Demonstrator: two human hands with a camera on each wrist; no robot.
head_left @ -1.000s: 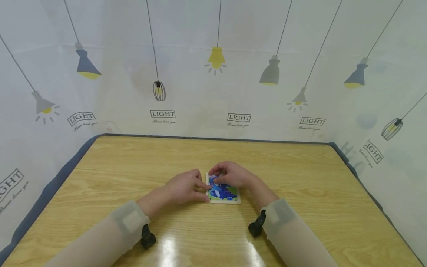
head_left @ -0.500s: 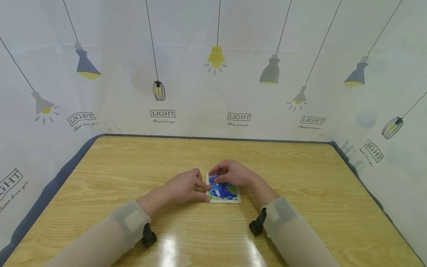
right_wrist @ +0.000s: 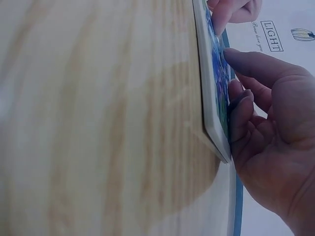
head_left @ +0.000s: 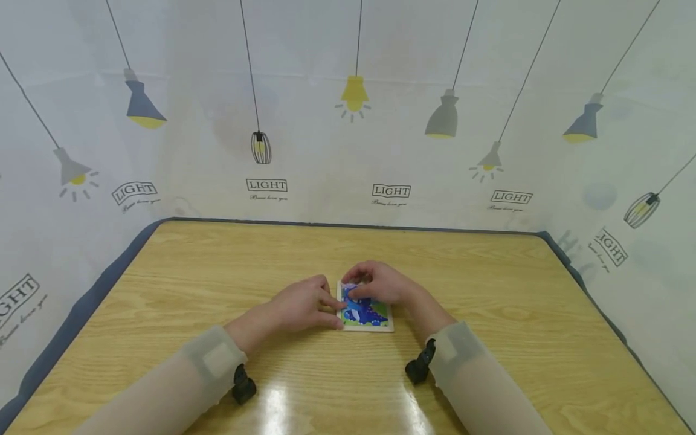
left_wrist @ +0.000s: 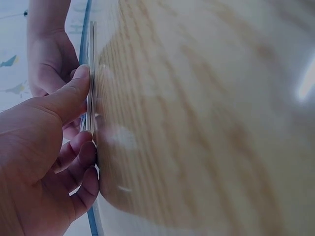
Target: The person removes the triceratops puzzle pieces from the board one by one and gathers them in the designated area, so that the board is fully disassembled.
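A small square dinosaur puzzle [head_left: 367,314] lies flat on the table, with a pale border and a blue dinosaur on green. My left hand [head_left: 301,304] grips its left side, the thumb at the near-left corner and the index finger reaching onto the picture. Over the far-left part curls my right hand [head_left: 380,284], its thumb on the picture and its fingertips near the far edge. The right wrist view shows the puzzle [right_wrist: 211,78] edge-on, with the right hand [right_wrist: 275,103] beside it. Whether a loose piece lies under the right fingertips is hidden.
The wood-grain table [head_left: 462,290] extends around the puzzle on all sides. Dark blue edging [head_left: 348,226] runs along its far side. Behind it hangs a white wall cloth [head_left: 304,109] printed with lamps. Both wrists carry small black cameras [head_left: 417,365].
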